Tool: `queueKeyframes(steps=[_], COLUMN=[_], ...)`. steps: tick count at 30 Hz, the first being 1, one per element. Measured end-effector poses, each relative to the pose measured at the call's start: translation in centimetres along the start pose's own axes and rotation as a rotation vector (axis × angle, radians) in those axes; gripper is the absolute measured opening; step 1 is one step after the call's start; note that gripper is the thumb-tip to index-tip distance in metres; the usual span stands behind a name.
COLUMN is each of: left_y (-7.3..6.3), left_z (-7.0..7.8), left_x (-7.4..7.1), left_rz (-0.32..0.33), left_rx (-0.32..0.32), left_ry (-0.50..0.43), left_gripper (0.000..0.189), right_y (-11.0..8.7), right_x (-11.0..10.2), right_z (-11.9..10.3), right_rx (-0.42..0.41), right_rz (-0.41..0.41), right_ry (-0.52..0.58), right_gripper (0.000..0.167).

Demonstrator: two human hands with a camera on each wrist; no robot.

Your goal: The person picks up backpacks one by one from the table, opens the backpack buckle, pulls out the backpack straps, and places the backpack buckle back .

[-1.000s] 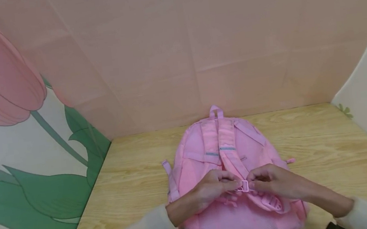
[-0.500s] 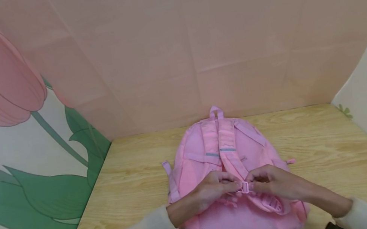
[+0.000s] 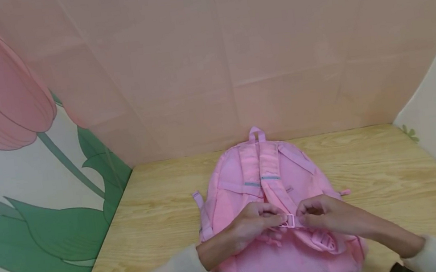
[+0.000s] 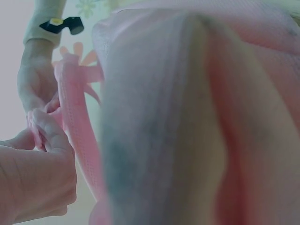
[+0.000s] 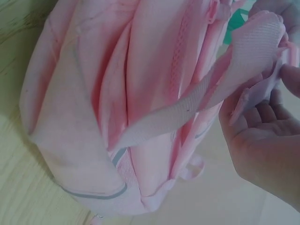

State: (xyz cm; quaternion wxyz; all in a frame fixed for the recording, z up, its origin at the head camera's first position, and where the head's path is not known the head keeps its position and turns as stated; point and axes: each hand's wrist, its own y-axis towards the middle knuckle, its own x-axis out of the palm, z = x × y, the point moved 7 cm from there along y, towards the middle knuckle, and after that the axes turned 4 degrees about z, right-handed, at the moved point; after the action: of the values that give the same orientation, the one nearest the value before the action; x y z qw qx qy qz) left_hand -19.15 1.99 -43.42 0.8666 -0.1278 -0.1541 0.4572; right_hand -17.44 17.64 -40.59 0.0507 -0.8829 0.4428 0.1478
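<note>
A pink backpack lies on the table with its shoulder straps facing up. Over its lower middle, my left hand pinches a small pink plastic buckle between thumb and fingers. Just right of the buckle, my right hand pinches the pink webbing strap that runs from it. From the right wrist view, the webbing rises off the bag's side to the right hand, whose fingers curl round its end. In the left wrist view, both hands meet beside a pink strap.
Another buckle on looped webbing rests on the bag below the right hand. A side strap sticks out at the left. The wooden table meets a plain pink backdrop behind and a tulip-printed panel at the left.
My right hand has shifted slightly to the right, widening the gap to the buckle a little. The left hand and the backpack stay almost where they were.
</note>
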Motion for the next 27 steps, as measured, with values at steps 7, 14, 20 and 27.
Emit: queueKeyframes(steps=[7, 14, 20, 27], left_y=[0.09, 0.2, 0.28, 0.3], left_z=[-0.05, -0.27, -0.38, -0.43], left_x=[-0.01, 0.04, 0.06, 0.02], left_rz=[-0.006, -0.015, -0.02, -0.029], left_rx=[0.01, 0.023, 0.028, 0.033], left_ry=[0.0, 0.0, 0.0, -0.009], left_gripper=[0.016, 0.015, 0.015, 0.016], right_y=[0.03, 0.18, 0.46, 0.77], right_x=[-0.05, 0.25, 0.54, 0.71], right_z=[-0.23, 0.07, -0.22, -0.51], right_rx=[-0.062, -0.049, -0.068, -0.067], right_rz=[0.002, 0.017, 0.003, 0.003], right_ry=[-0.026, 0.0, 0.016, -0.011], right_gripper=[0.013, 0.011, 0.012, 0.013])
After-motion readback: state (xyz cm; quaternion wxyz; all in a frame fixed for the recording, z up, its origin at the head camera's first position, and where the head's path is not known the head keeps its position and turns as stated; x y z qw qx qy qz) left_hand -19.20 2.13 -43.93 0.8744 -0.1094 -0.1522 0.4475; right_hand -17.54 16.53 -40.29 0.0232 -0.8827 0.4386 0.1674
